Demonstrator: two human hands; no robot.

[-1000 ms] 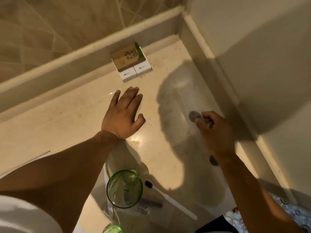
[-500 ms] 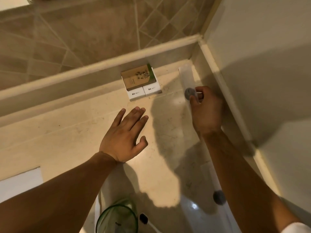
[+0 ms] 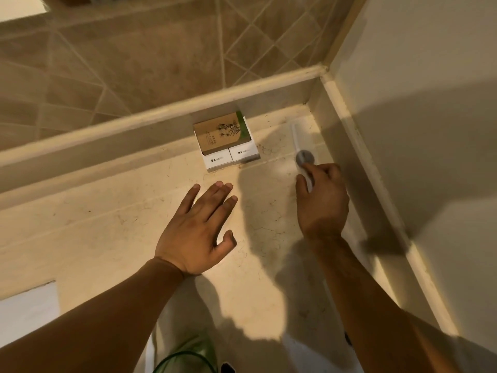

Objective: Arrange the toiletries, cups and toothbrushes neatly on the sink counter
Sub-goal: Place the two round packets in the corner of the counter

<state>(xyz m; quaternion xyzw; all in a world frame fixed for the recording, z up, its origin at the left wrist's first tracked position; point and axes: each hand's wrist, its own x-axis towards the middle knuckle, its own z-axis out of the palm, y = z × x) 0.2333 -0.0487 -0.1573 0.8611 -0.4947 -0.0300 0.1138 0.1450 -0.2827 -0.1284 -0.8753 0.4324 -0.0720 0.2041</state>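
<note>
My right hand [image 3: 322, 200] pinches a clear plastic packet [image 3: 297, 135] with a grey round seal [image 3: 304, 157]. The packet lies lengthwise on the beige counter [image 3: 107, 224] near the back right corner. My left hand [image 3: 196, 230] rests flat on the counter with its fingers spread and holds nothing. A brown box [image 3: 222, 135] sits on top of two small white boxes [image 3: 217, 161] against the back ledge, left of the packet. The rim of a green glass cup [image 3: 185, 359] and a black toothbrush head [image 3: 227, 368] show at the bottom edge.
A raised ledge [image 3: 161, 114] and tiled wall run along the back. A plain wall [image 3: 430, 130] with a rounded trim closes the right side. A white surface [image 3: 27, 310] shows at the lower left.
My right hand has carried the clear packet away from me to the back right corner and lowered it onto the counter. My left hand stays flat on the counter.
</note>
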